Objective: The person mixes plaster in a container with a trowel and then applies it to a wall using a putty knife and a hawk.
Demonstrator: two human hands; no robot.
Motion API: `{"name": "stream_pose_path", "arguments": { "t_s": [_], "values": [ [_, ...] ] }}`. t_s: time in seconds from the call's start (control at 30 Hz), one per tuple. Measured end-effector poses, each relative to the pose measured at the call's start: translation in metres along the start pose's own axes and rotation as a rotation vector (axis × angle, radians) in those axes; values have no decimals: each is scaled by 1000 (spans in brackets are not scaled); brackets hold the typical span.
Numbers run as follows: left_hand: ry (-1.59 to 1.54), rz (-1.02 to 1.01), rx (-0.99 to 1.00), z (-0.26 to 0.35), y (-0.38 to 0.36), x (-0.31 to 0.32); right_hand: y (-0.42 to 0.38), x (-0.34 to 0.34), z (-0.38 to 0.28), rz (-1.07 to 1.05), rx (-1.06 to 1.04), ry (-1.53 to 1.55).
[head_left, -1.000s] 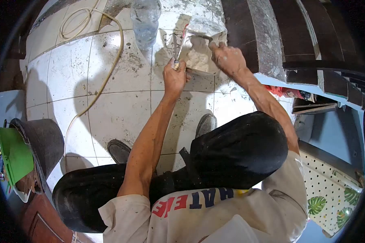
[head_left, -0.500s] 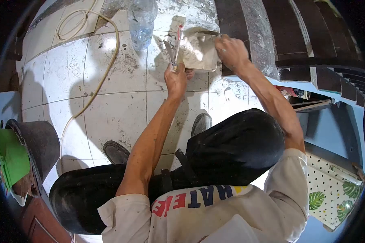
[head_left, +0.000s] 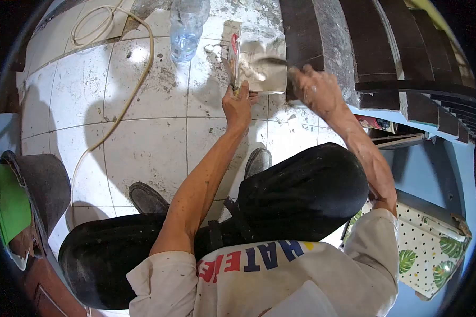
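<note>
Shifted towards five o'clock, the right hand (head_left: 318, 92), its grip closed on a scraper (head_left: 272, 61), reaches into the tub (head_left: 276, 83) at twelve, which the left hand's (head_left: 238, 108) closed grip should keep steady for smooth strokes through the paste (head_left: 253, 71).

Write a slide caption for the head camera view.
Left hand holds a tub of pale paste; right hand grips a tool.

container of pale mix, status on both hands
Left hand gripping container; right hand holding dark tool over pale mix; clear bottle standing left of container.
</note>
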State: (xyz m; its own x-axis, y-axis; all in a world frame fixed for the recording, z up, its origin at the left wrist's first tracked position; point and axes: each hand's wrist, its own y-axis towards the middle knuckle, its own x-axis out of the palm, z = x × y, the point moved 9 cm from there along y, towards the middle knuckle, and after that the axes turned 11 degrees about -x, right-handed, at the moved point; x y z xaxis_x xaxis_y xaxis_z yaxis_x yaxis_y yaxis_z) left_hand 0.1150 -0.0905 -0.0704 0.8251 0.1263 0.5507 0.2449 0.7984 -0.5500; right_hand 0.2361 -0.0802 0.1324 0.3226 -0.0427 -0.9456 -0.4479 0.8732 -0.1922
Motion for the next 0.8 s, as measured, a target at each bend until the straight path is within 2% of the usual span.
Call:
{"name": "stream_pose_path", "arguments": {
  "t_s": [0.07,0.13,0.17,0.27,0.33,0.37,0.47,0.57,0.63,0.7,0.77,0.8],
  "values": [
    [-16,-13,-2,-1,-1,2,12,4,17,13,49,-21],
    [-19,-17,10,-1,-3,4,34,5,23,180,-64,-51],
    [-27,-12,24,2,-3,4,44,19,28,186,-60,-54],
    [-16,36,-1,1,-3,2,71,49,9,174,-115,-157],
    [-21,34,10,4,0,0,66,68,0,-40,17,-100],
    [-15,16,15,2,-3,3,53,70,-7,-52,21,-96],
    [-1,5,7,1,-2,4,19,42,-22,105,-64,15],
    [-26,10,14,0,-2,4,15,29,-4,-1,42,19],
    [-41,0,-3,-1,-5,6,27,54,11,-21,42,11],
    [-62,-5,-9,-1,-6,9,53,59,6,155,-35,-99],
    [-9,40,-3,0,-5,6,70,61,-3,174,-37,-83],
    [-15,47,4,1,-4,7,71,58,-15,112,-29,-10]
  ]
}}
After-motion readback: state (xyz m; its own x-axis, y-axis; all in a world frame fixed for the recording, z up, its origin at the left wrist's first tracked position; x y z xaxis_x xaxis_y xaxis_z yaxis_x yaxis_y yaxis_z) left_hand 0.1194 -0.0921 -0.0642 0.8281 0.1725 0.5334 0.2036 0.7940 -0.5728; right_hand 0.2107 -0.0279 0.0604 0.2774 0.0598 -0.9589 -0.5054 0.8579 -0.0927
